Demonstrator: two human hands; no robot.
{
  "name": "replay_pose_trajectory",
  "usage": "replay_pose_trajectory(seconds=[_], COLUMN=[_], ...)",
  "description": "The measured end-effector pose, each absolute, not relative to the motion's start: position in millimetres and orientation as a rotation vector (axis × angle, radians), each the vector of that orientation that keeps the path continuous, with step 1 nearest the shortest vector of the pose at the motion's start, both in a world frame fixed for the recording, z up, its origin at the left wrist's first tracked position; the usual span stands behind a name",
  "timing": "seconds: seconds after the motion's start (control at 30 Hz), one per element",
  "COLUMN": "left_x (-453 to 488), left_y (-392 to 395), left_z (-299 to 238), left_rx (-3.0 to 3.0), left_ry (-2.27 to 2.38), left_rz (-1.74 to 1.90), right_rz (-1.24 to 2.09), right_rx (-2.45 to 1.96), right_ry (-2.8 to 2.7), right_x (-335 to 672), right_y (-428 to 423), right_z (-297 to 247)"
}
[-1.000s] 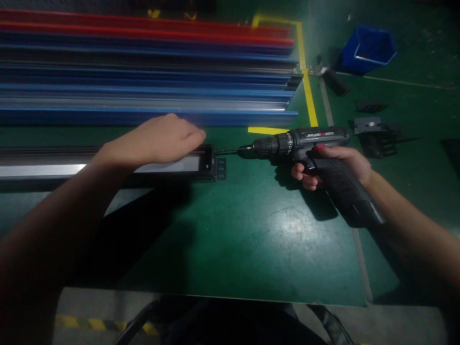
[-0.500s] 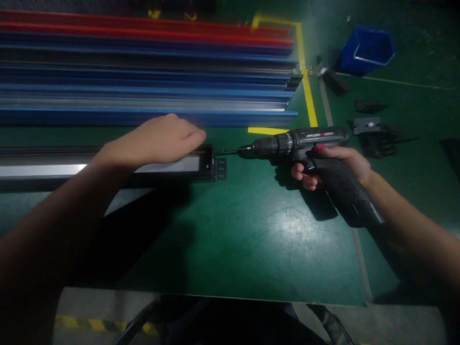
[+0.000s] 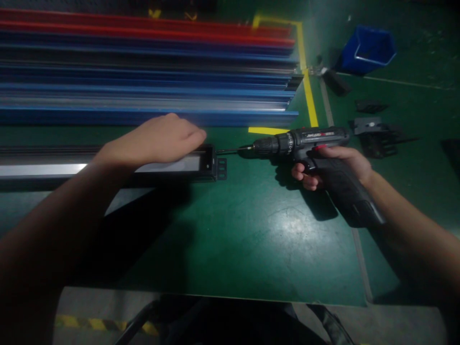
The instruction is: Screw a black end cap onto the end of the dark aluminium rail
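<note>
A long dark metal rail (image 3: 168,166) lies across the green table (image 3: 251,239), its end fitted with a small black bracket (image 3: 220,169). My left hand (image 3: 161,138) rests on top of the rail near that end, fingers curled over its far edge. My right hand (image 3: 332,165) is closed round the grip of a black cordless drill (image 3: 309,143). The drill lies level, and its thin bit (image 3: 226,151) touches the rail's end at the bracket.
Long blue, red and grey profiles (image 3: 143,67) are stacked along the table's far side. A blue bin (image 3: 366,48) stands at the far right. Dark brackets and a grey plate (image 3: 373,132) lie right of the drill. Yellow tape (image 3: 309,91) marks the table.
</note>
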State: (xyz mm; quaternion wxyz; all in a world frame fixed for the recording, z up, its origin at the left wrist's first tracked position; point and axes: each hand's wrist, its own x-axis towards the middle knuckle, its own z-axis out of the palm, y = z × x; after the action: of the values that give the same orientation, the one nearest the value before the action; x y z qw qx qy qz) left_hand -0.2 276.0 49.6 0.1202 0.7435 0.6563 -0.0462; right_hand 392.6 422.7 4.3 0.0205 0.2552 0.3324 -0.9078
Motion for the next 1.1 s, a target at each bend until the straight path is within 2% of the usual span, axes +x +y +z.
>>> replay_pose_trajectory(seconds=[1.1], left_x=[2], left_y=[273], left_z=[56], left_rx=[2.209], left_ry=[1.872], left_rz=[-0.221], right_rz=[-2.814], right_rx=[0.687], right_ry=[1.04], right_x=[390], right_y=[424], right_z=[5])
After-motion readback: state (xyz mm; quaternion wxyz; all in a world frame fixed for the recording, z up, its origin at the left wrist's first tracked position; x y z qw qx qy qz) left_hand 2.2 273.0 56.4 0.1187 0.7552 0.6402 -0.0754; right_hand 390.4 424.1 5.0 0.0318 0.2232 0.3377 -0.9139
